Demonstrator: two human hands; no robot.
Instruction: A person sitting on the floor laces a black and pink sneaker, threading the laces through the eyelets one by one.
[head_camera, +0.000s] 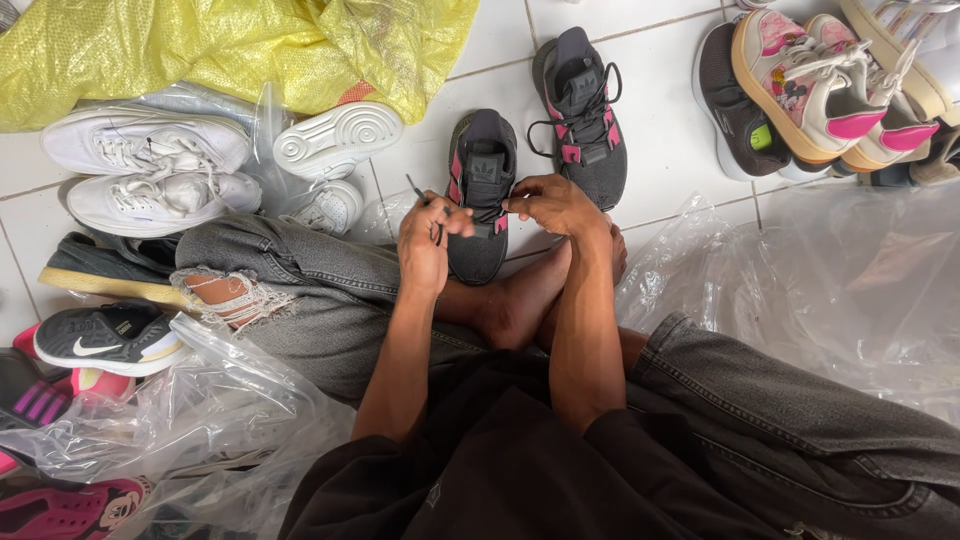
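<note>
- A dark grey shoe (480, 190) with pink side stripes lies on the white tile floor (690, 180) just past your crossed bare feet, toe pointing toward you.
- Your left hand (428, 240) is closed in a pinch on a thin black lace (415, 188), whose tip sticks up above your fingers.
- Your right hand (555, 205) rests on the shoe's right edge, fingers curled onto it near the lacing; whether it grips lace or only the shoe, you cannot tell.
- Its mate (582, 115) stands just beyond and to the right, lace loose.
- You sit cross-legged in ripped grey jeans (300, 290).
- Left of you: white sneakers (150, 170), an upturned white sole (338, 138), and a black trainer (105, 338) with a white sole.
- A yellow bag (230, 45) is crumpled at top left.
- Clear plastic bags (830, 280) lie on both sides.
- Cream and pink sneakers (830, 85) are stacked at top right.
</note>
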